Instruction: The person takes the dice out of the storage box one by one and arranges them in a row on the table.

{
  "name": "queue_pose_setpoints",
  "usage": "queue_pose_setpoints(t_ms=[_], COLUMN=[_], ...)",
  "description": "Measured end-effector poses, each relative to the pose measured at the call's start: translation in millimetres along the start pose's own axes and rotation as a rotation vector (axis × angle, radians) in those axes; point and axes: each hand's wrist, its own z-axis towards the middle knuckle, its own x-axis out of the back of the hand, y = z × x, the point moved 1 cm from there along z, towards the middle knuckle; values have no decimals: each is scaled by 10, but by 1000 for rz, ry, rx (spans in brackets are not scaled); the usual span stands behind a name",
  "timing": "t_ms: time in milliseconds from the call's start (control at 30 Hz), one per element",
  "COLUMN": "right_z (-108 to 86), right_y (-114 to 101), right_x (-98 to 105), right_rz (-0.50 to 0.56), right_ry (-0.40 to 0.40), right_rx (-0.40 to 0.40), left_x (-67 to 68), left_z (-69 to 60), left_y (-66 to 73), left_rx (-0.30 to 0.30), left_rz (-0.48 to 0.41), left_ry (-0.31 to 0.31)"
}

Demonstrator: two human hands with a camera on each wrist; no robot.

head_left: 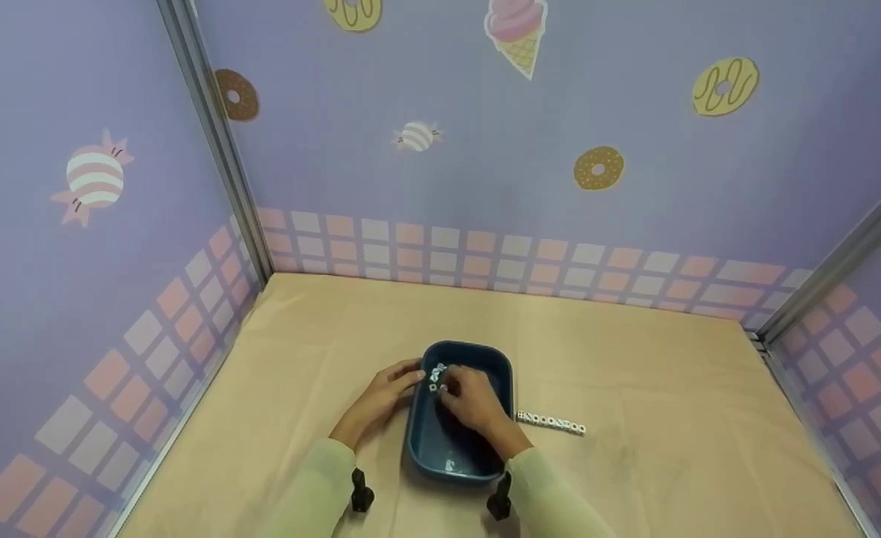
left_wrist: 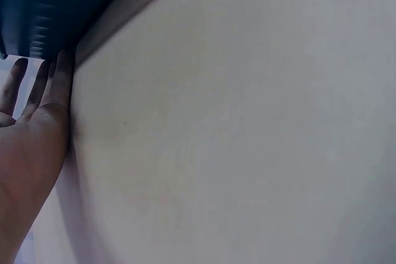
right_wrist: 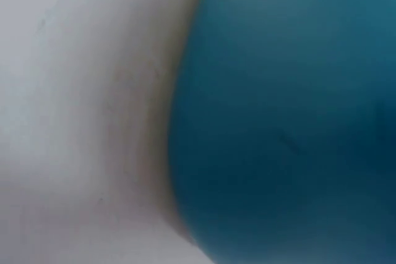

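Observation:
A dark blue tray (head_left: 440, 441) holds several white dice (head_left: 437, 373) near its far left side. My left hand (head_left: 384, 392) rests against the tray's left wall; in the left wrist view, its fairly straight fingers (left_wrist: 59, 81) touch the outside of the blue wall. Reaching into the tray, my right hand (head_left: 474, 400) has its fingers curled beside the dice and pinches a small white die (head_left: 444, 388) at the fingertips, partly hidden. The right wrist view shows only the blurred blue tray wall (right_wrist: 278, 122), with no hand.
Right of the tray, a straight row of several white dice (head_left: 552, 423) lies on the beige-covered table (head_left: 657, 403). A small white patch (head_left: 450, 465) shows on the tray's near floor. Purple patterned walls (head_left: 485, 179) stand behind and at both sides.

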Motion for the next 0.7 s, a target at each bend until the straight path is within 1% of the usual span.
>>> queue_pose_setpoints(t_ms=[133,200,300,400,533,633,700], right_z=[-5,-17,-39,-83,-230,-395,-521], right_y=[-48,-77,-103,-97,7,162,297], right_x=[91,163,321,539,874,1129,1282], right_rz=[123,180,239,250,232,219,202], right_ry=[35,38,24,9,24,51,76], right_rx=[-38,-55,-40,18,86,78,48], left_x=[-6,-10,-15,-23,-35,-34,-31], left_z=[1,-1,0,-3,-12,-13,-14], left_y=[17,27,42,46,24,-2,-14], left_rx=[-1,-4,1,3,15,16,20], left_rz=[-7,-5,-22,-20,-15,-7,-9], left_ry=[4,8,25,41,45,49,49])
